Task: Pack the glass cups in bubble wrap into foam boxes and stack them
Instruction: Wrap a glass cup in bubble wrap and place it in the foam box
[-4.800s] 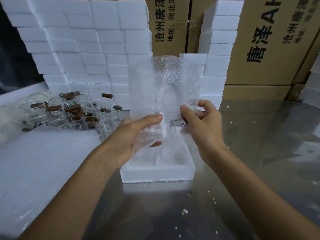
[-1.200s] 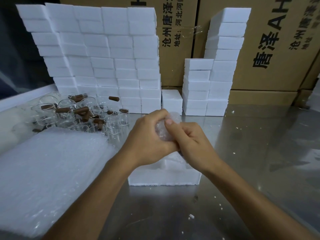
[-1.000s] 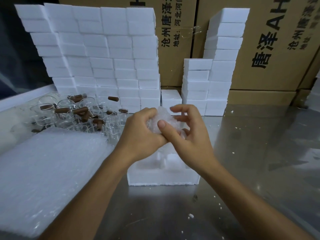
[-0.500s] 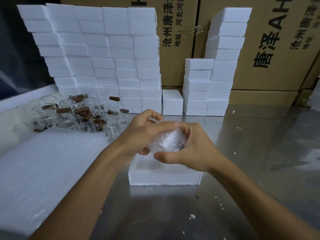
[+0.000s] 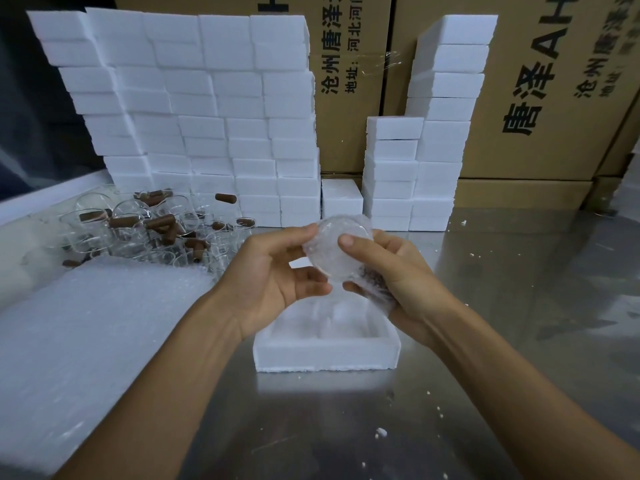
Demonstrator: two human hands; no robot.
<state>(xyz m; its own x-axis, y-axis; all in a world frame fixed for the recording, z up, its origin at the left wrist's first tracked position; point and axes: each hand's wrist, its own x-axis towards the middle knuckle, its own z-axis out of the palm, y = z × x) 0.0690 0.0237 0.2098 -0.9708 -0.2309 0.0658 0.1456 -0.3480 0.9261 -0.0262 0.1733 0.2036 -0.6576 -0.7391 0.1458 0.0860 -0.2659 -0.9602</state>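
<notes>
Both hands, left hand (image 5: 273, 271) and right hand (image 5: 398, 271), clasp a bubble-wrapped glass cup (image 5: 341, 251) above an open foam box (image 5: 325, 355) on the steel table (image 5: 519, 306). Bare tabletop lies at 3 o'clock; bubble wrap sheets (image 5: 86, 341) crowd 9 o'clock. Stacked foam boxes (image 5: 207, 116) wall off 12 o'clock. Wrap blurs the cup's outline; loose cups (image 5: 138, 230) sit at 10 o'clock.

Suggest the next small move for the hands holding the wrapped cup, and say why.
Probably lower the wrapped cup into the open foam box just below. Both the left hand and the right hand grip it above the box, the wrap looks closed around the glass, and the box's recess shows nothing inside.
</notes>
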